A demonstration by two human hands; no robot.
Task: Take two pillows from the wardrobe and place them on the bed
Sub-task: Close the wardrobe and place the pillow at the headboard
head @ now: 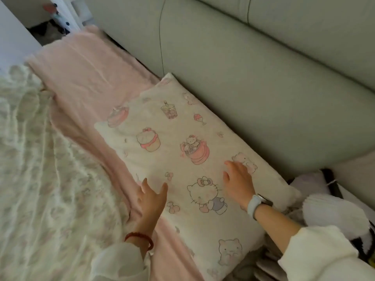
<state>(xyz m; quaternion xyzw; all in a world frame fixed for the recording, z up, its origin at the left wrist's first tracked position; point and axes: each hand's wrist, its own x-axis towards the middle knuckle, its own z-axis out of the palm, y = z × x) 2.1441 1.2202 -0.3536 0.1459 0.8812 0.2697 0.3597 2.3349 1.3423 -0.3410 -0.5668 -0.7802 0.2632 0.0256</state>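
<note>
A cream pillow [162, 126] printed with pink cartoon cats and cakes lies flat on the pink bed sheet [81, 78], its long side against the padded headboard [243, 78]. My left hand [151, 199] hovers at the pillow's near edge, fingers spread, holding nothing. My right hand [237, 179] rests flat on the pillow's right part, fingers apart, with a pale watch on the wrist. Only one pillow is in view.
A floral white quilt [40, 179] covers the bed at the left. Soft white and black items [332, 211] are piled at the right beside the pillow. A white furniture panel [14, 37] stands at the top left.
</note>
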